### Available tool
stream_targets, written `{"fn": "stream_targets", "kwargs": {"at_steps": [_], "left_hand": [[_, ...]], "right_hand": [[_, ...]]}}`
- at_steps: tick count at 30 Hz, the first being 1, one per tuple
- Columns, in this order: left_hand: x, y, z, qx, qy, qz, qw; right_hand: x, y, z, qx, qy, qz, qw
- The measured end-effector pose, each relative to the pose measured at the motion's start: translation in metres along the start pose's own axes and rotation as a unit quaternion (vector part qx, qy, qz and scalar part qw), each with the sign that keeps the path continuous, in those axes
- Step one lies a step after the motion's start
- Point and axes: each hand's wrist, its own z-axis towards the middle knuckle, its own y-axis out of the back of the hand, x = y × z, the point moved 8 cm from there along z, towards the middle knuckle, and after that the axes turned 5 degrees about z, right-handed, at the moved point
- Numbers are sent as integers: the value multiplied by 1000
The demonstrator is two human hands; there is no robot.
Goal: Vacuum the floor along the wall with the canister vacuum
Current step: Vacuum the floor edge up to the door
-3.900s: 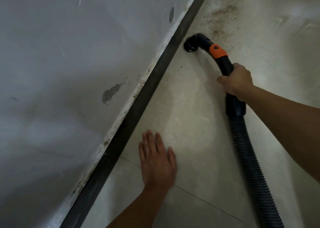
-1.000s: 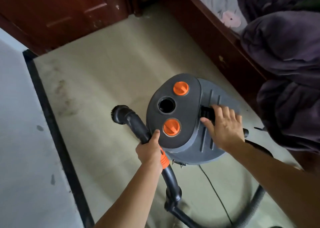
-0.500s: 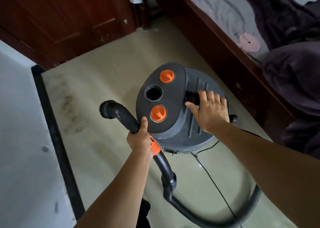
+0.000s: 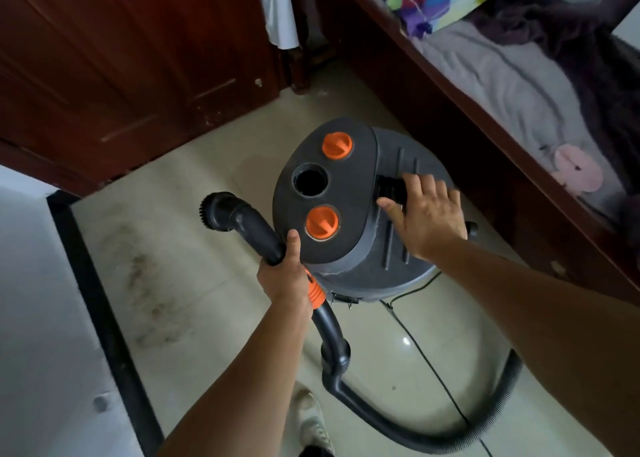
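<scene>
"What does the left grip (image 4: 285,280) have?"

"Its fingers are curled round the black plastic vacuum wand (image 4: 251,222), just above the orange collar. The round brush nozzle (image 4: 216,210) faces the white wall (image 4: 34,318)."

"And the right grip (image 4: 427,217)?"

"Fingers straight, resting on the black carry handle (image 4: 389,188) of the grey round canister vacuum (image 4: 349,196). It stands on the pale tiled floor (image 4: 194,165) between the black skirting (image 4: 97,293) and the dark wooden bed frame (image 4: 467,117)."

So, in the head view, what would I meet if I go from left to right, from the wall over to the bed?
First the white wall → black baseboard → dirty patch on the floor → brush nozzle → vacuum canister → wooden bed frame.
</scene>
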Motion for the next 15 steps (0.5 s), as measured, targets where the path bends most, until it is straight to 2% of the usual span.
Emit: {"fn": "stream_targets", "kwargs": {"at_steps": [8, 15], "left_hand": [[-88, -25, 76, -4, -19, 28, 999], [-133, -51, 113, -19, -55, 29, 998]], "right_hand": [[42, 4, 96, -28, -11, 16, 999], [55, 7, 156, -38, -9, 8, 999]]}}
